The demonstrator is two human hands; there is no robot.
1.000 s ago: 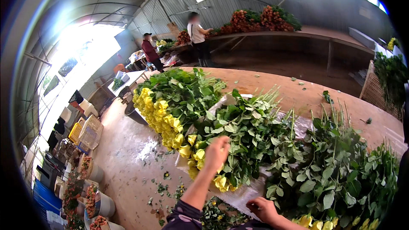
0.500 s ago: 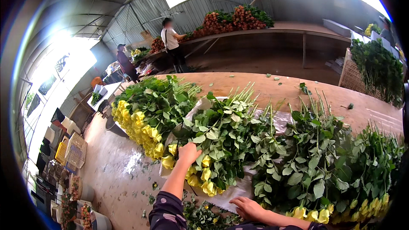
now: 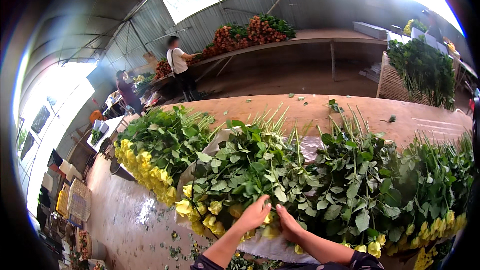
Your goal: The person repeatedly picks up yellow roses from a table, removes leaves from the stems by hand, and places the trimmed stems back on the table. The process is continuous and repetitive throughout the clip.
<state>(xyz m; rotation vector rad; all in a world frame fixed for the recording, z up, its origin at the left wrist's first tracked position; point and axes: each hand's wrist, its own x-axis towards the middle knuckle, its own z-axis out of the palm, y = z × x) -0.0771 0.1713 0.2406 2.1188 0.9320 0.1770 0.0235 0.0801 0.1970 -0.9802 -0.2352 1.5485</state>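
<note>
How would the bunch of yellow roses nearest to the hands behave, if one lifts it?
Its straight stems suggest some stiffness. The thin-petalled blooms probably bruise easily. Its dense, spreading leaves might snag.

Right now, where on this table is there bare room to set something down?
The long brown wooden tabletop shows bare patches along its far edge, beyond the thin green stem ends and between small green leaf scraps. The near side is crowded with leafy yellow roses.

A wooden table (image 3: 425,121) bore a pale sheet (image 3: 272,250), yellow roses (image 3: 145,162) left and right of it, leaf scraps (image 3: 391,119) beyond it.
</note>
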